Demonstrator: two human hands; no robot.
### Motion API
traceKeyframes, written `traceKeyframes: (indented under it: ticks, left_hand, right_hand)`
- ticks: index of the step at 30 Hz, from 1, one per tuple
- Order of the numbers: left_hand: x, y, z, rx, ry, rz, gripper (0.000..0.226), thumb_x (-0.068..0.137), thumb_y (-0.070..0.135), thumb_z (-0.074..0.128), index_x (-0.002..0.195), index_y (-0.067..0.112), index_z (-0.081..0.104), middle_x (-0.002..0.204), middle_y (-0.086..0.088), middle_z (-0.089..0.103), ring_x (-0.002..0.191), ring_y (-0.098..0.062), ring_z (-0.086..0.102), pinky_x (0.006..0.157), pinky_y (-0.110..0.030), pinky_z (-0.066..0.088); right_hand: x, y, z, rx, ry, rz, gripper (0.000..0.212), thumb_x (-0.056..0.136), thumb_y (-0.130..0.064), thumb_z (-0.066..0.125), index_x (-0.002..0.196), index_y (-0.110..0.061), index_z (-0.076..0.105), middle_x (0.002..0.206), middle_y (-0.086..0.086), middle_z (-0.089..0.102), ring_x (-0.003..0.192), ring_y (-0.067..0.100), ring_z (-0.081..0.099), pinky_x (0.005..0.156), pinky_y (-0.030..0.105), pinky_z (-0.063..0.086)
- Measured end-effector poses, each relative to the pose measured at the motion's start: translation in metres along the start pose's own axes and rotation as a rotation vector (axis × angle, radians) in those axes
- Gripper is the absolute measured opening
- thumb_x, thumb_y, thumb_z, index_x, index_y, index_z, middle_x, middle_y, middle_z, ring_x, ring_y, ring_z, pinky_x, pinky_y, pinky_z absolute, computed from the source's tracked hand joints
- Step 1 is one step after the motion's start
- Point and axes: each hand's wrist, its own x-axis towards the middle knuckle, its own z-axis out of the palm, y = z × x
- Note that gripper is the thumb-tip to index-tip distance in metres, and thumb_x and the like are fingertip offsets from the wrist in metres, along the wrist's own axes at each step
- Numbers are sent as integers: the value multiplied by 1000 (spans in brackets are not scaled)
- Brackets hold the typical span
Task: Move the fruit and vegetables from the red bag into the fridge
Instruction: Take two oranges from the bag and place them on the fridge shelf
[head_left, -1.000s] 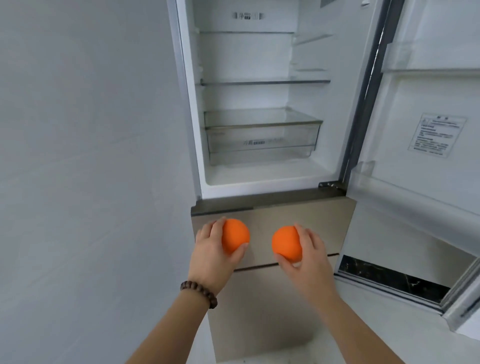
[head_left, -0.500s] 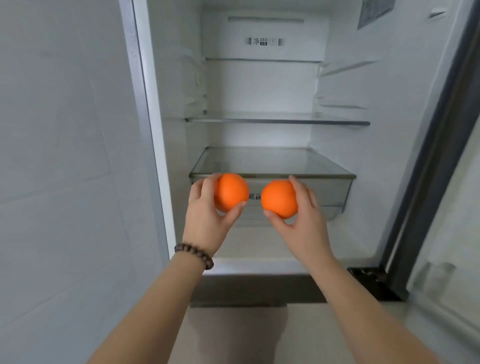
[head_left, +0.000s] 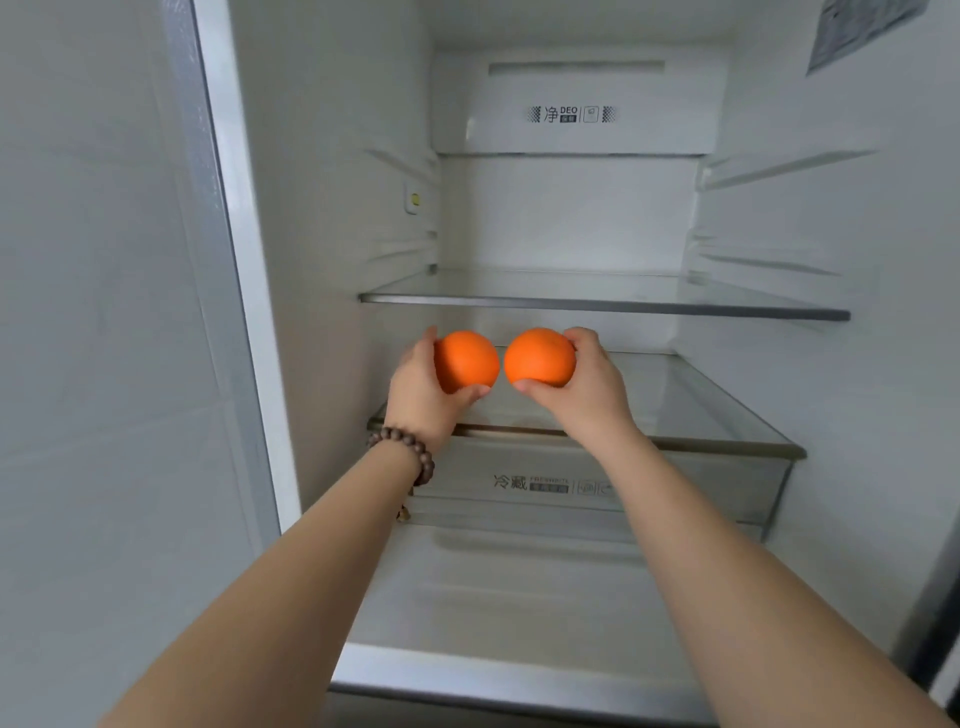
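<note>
Oranges, round, smooth, bright: left orange (head_left: 466, 361) in left-hand fingers (head_left: 470, 391), right orange (head_left: 540, 357) in right-hand fingers (head_left: 579, 335).

Two oranges held inside the open fridge (head_left: 332, 218).
The left orange (head_left: 467, 361) and right orange (head_left: 540, 357), both round, smooth and bright, sit side by side, just apart, above the glass shelf (head_left: 691, 410) over the drawer.

A white tiled wall (head_left: 98, 338) fills the view from seven to eleven o'clock — plain, faint grout lines. A bracelet of dark wooden beads (head_left: 405, 452) sits just below centre, toward seven o'clock — a small tassel hangs under it
</note>
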Motion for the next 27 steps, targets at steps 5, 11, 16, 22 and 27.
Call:
traceKeyframes:
  ticks: [5, 11, 16, 22, 27]
  left_hand:
    - [42, -8, 5, 93, -171, -65, 84, 64, 20, 84, 135, 17, 40, 135, -12, 43, 119, -28, 48, 96, -32, 38]
    - [78, -34, 17, -35, -243, -151, 77, 69, 18, 81, 134, 18, 40, 131, -11, 49, 116, -25, 50, 90, -30, 40]
    - [105, -39, 35, 4, -280, -171, 80, 73, 24, 79, 139, 13, 34, 138, -11, 44, 124, -25, 46, 100, -33, 38]
    - [122, -55, 52, 34, -243, -137, 76, 73, 31, 78, 137, 16, 39, 136, -8, 50, 121, -24, 49, 101, -37, 41]
    - [128, -59, 54, 84, -244, -162, 94, 68, 40, 80, 143, 15, 28, 137, -6, 48, 121, -25, 49, 91, -31, 40]
  right_hand:
    - [47, 18, 13, -44, -191, 35, 81, 64, -26, 83, 133, -16, 42, 132, 12, 46, 114, 28, 51, 90, 30, 39]
    - [88, 31, 20, -55, -346, 31, 76, 70, -17, 80, 137, -14, 42, 135, 10, 50, 120, 24, 50, 93, 28, 38]
    - [116, 40, 29, -78, -396, 77, 77, 72, -17, 79, 138, -12, 41, 135, 12, 51, 121, 25, 50, 97, 31, 39]
    - [129, 55, 46, -23, -321, 61, 67, 69, -15, 81, 129, -11, 51, 127, 12, 58, 114, 27, 54, 97, 37, 42]
    - [129, 61, 49, -32, -301, 14, 72, 67, -19, 82, 131, -15, 48, 128, 10, 56, 118, 27, 53, 100, 40, 41]
